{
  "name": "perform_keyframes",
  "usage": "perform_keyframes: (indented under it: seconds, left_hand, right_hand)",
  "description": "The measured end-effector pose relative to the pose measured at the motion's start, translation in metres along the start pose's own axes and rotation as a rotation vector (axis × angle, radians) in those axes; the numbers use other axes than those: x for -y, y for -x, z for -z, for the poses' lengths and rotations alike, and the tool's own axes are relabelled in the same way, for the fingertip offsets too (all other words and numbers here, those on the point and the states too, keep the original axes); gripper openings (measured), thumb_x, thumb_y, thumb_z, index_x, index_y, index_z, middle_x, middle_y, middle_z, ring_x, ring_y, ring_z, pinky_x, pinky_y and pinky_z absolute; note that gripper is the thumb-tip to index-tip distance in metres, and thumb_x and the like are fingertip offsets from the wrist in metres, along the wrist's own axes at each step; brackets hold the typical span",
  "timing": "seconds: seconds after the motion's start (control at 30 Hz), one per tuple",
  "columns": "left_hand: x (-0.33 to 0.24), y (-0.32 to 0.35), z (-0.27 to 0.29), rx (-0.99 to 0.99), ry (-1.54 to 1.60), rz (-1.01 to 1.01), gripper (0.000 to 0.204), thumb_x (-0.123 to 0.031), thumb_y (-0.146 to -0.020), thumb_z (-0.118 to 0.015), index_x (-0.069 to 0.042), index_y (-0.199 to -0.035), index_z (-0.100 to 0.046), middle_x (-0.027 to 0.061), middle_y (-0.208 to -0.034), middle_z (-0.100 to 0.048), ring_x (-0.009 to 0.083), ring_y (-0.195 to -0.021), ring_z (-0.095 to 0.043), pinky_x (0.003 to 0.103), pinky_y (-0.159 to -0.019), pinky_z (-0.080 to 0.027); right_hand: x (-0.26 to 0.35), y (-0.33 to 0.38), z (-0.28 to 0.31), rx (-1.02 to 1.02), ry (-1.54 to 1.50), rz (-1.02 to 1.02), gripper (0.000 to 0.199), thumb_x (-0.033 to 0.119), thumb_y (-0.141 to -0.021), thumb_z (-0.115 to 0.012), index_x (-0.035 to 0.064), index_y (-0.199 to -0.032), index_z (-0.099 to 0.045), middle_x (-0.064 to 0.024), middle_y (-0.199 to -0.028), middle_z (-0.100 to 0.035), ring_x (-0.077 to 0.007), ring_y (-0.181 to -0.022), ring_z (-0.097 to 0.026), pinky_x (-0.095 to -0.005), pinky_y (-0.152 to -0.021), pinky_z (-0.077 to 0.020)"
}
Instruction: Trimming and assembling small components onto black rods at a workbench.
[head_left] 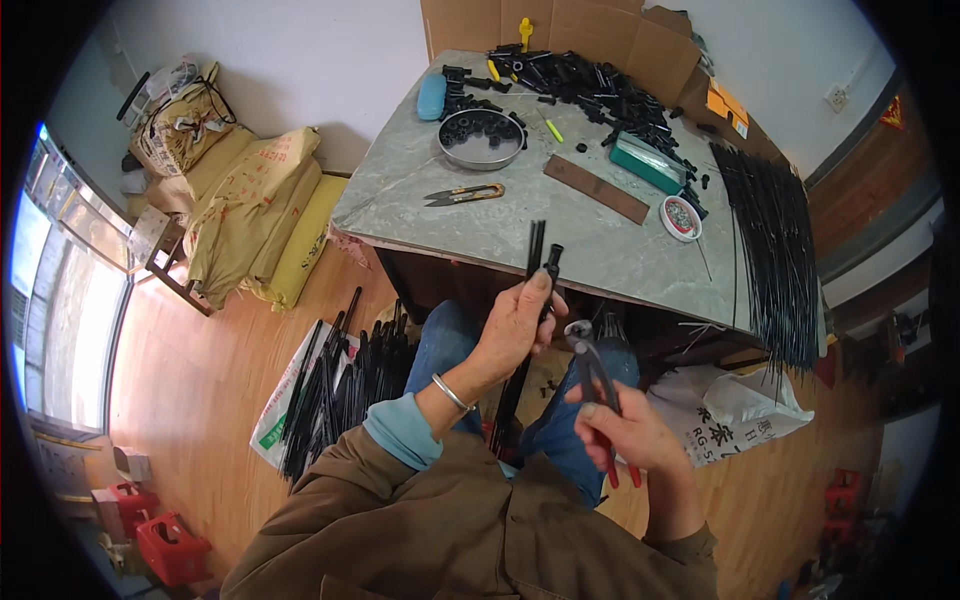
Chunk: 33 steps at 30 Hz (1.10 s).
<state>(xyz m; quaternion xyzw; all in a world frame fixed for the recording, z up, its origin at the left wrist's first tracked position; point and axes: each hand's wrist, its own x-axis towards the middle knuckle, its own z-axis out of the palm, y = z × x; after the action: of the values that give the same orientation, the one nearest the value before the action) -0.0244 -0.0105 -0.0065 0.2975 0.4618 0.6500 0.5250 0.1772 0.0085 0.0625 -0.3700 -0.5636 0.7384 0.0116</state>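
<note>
Grey stone table [600, 250] is the biggest thing here, w/ its near edge just above the hands. On its right side lies a big bundle of thin black rods [770, 250], some hanging over the edge; a bump could make these slide off to the floor. More black rods [340, 390] lie on a white bag on the wood floor, left of the knees. On the table there is also a metal bowl [481, 139] w/ black rings, a pile of small black parts [590, 85] and thread snips [465, 194].

Left hand [515, 325] is closed around a few black rods [538, 265], held upright in front of the table edge, w/ a small black cap on the top end. Right hand [630, 430] is closed on the red handles of pliers [590, 365]; the nose points up to the rods and seems a little open, not touching yet.

Risks, in my judgement: the rods are thin and the grip is low, so they can bend or slip if the pliers squeeze off-centre; the cap may pop off and fall between the legs; the nose is near the left thumb, so a pinch is possible.
</note>
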Motion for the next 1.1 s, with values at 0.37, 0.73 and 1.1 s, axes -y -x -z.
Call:
perform_keyframes:
  seconds: [0.37, 0.73, 1.1]
  left_hand:
    - [-0.002, 0.012, -0.021, 0.109, -0.033, -0.012, 0.059, -0.058, -0.093, -0.043, -0.002, -0.081, -0.055, -0.0004, -0.053, -0.046, 0.0061, -0.042, -0.04, 0.022, -0.04, -0.031]
    - [0.0, 0.009, -0.019, 0.054, 0.022, -0.028, 0.057, -0.058, -0.093, -0.044, -0.004, -0.08, -0.054, -0.001, -0.052, -0.045, 0.0057, -0.04, -0.039, 0.022, -0.038, -0.031]
    - [0.001, 0.003, -0.013, 0.095, 0.09, 0.048, 0.057, -0.059, -0.093, -0.044, -0.003, -0.082, -0.053, -0.0023, -0.05, -0.036, 0.008, -0.04, -0.034, 0.024, -0.039, -0.03]
  right_hand:
    - [0.011, 0.011, -0.001, 0.133, -0.379, -0.075, 0.031, 0.022, -0.099, -0.046, -0.0026, -0.118, -0.046, -0.0077, -0.077, -0.056, -0.0159, -0.056, -0.055, -0.0336, -0.054, -0.054]
    - [0.009, -0.005, -0.006, -0.188, 0.667, 0.107, 0.018, 0.021, -0.097, -0.048, 0.003, -0.101, -0.049, -0.0058, -0.07, -0.054, -0.0177, -0.062, -0.059, -0.034, -0.051, -0.0475]
    - [0.038, 0.01, 0.013, 0.083, 0.056, -0.176, 0.028, 0.021, -0.097, -0.049, 0.0006, -0.116, -0.046, -0.0049, -0.075, -0.058, -0.0124, -0.054, -0.057, -0.0274, -0.048, -0.0512]
